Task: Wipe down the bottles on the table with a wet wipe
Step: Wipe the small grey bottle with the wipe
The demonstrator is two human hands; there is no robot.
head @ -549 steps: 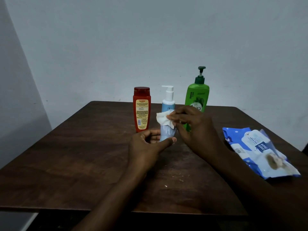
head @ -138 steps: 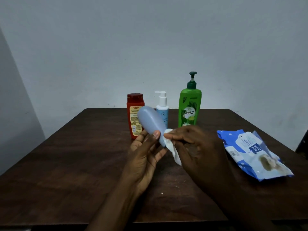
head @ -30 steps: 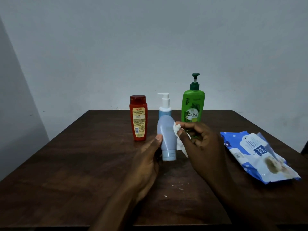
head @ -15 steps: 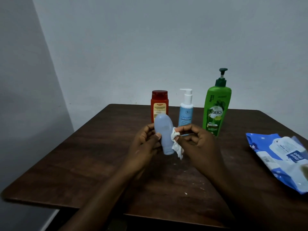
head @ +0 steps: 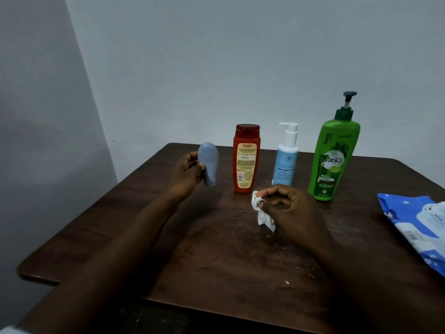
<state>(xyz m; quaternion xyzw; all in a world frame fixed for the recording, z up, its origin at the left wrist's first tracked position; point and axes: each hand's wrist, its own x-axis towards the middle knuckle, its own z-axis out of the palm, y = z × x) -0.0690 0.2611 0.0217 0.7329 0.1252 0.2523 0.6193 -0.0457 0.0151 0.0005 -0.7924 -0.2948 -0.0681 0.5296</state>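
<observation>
Gripping grey bottle (head: 209, 162) cap-down beside red bottle (head: 246, 160), left hand (head: 186, 173) fingers wrapped, likely parking it on desk (head: 216, 249); right hand (head: 289, 208) fingers pinch wet wipe (head: 261, 213), held clear.

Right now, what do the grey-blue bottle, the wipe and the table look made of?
Grey-blue bottle: likely plastic, matte, smooth, no glare.
Wipe: thin white nonwoven or tissue, limp and crumpled.
Table: probably wood or veneer, dark brown, visible grain streaks, dull sheen, pale specks.
</observation>
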